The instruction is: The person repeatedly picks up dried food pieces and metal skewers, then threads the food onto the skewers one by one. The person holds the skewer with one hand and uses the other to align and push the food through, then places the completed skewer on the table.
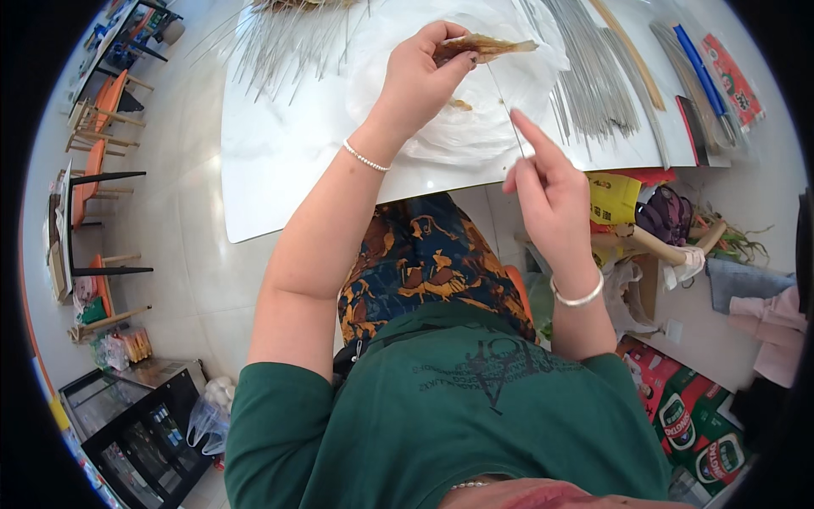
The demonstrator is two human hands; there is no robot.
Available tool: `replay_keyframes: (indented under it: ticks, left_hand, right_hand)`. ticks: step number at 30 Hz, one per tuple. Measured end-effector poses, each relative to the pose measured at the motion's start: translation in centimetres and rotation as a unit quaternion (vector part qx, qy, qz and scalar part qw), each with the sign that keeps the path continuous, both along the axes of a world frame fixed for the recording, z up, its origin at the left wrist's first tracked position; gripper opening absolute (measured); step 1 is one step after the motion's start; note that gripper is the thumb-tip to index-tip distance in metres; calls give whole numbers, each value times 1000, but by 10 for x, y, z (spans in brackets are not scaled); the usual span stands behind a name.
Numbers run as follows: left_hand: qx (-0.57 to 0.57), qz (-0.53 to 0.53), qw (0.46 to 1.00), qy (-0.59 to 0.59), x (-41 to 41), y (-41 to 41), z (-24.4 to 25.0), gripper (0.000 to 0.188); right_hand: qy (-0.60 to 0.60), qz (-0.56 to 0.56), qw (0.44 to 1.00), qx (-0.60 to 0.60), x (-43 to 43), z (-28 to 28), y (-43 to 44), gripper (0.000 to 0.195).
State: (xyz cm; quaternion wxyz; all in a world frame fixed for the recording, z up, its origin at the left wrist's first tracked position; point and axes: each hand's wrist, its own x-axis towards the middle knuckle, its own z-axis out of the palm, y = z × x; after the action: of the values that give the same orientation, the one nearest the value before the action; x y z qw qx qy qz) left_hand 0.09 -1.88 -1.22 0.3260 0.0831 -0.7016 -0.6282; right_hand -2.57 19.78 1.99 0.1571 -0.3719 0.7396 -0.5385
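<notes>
My left hand (425,73) pinches a small dried fish (486,48) near the table's far side, its tail pointing right. A thin metal skewer (505,102) runs from the underside of the fish down to my right hand (552,184), whose thumb and fingers hold its lower end while the index finger extends along it. Beneath both hands, a crumpled white plastic bag (439,137) lies on the white table (286,184), with a small brown piece (460,104) on it. What is under the left fingers is hidden.
Many loose skewers (594,76) lie to the right, beside wooden sticks (629,51) and a blue tube-like object (699,69). At the far left of the table, more skewers (289,44) fan out from a brown heap (299,5). A wooden chair arm (658,247) stands below the table's right edge.
</notes>
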Motion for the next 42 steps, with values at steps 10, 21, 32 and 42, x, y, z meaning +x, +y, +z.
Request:
replay_keyframes:
  ticks: [10,21,32,42]
  left_hand:
    - [-175,98,978,53,2,25,-1,18]
    - [-234,0,969,84,11,62,3,21]
    - [115,-72,991,17,5,51,2,14]
    - [363,-155,919,-9,8,38,2,10]
  right_hand:
    - [65,-62,995,-50,-6,-13,-19,39]
    - [64,-121,985,-108,-4,-35,2,38]
    - [57,-33,992,-108,-7,-32,-11,47]
    - [69,25,995,-73,-15,-25,-9,52]
